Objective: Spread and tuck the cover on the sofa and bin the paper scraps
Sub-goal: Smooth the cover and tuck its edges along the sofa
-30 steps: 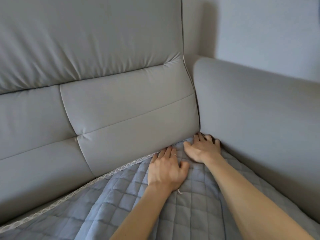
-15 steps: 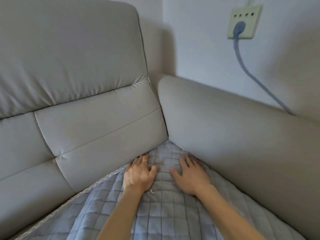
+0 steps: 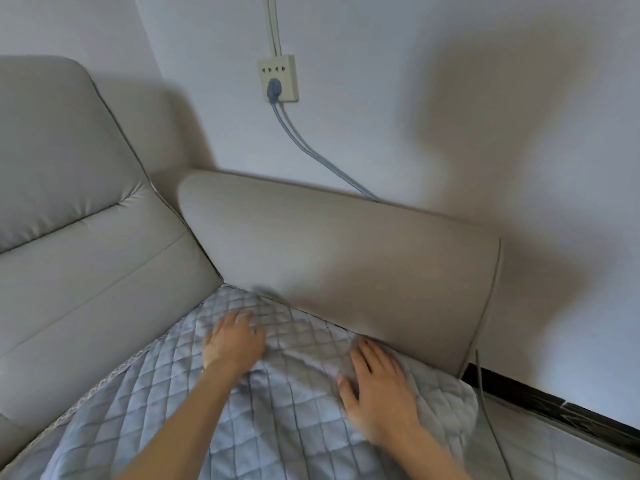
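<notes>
Palms-down, left hand (image 3: 232, 341) and right hand (image 3: 377, 386) flatten cover (image 3: 277, 420).

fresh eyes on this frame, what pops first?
Two bare hands pressed flat on the quilted blue-grey cover low in the frame: left hand near the sofa's back corner, right hand beside the armrest. Above, a wall socket with a grey cable running down behind the armrest.

Head-worn view, close, angled down toward sofa (image 3: 104, 271) corner, wide-angle
</notes>
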The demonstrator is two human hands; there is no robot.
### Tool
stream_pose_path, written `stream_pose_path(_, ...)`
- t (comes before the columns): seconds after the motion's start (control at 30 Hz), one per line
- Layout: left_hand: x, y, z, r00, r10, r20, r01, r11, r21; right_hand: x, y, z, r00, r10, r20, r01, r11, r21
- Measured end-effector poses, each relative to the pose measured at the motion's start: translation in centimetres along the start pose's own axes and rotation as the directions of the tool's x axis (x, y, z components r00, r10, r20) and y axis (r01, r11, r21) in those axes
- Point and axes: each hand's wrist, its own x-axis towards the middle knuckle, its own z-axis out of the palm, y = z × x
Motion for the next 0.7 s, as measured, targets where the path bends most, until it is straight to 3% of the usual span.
stream_pose_path(0.1, -3.4, 7.6, 1.3, 0.946, 0.325, 0.002, -0.325, 0.946, 0.001, -1.7, 1.7, -0.7, 0.994, 0.092, -0.065, -0.092, 0.996, 0.001)
stream_pose_path(0.17, -5.7, 10.1, 2.7, 0.912, 0.404, 0.072, -0.406, 0.914, 0.011, -2.5, 2.0, -1.3, 0.996, 0.076, -0.042, -0.075, 0.997, 0.025)
stream_pose_path(0.53, -6.3, 11.3, 6.7, 0.892, 0.384, 0.239, -0.417, 0.902, 0.109, -0.8, 4.7, -1.2, 0.993, 0.087, 0.074, -0.092, 0.994, 0.06)
stream_pose_path(0.7, -10.4, 10.5, 7.1, 0.877, 0.452, 0.164, -0.468, 0.881, 0.072, -5.9, 5.2, 0.7, 0.985, 0.129, -0.113, -0.124, 0.991, 0.047)
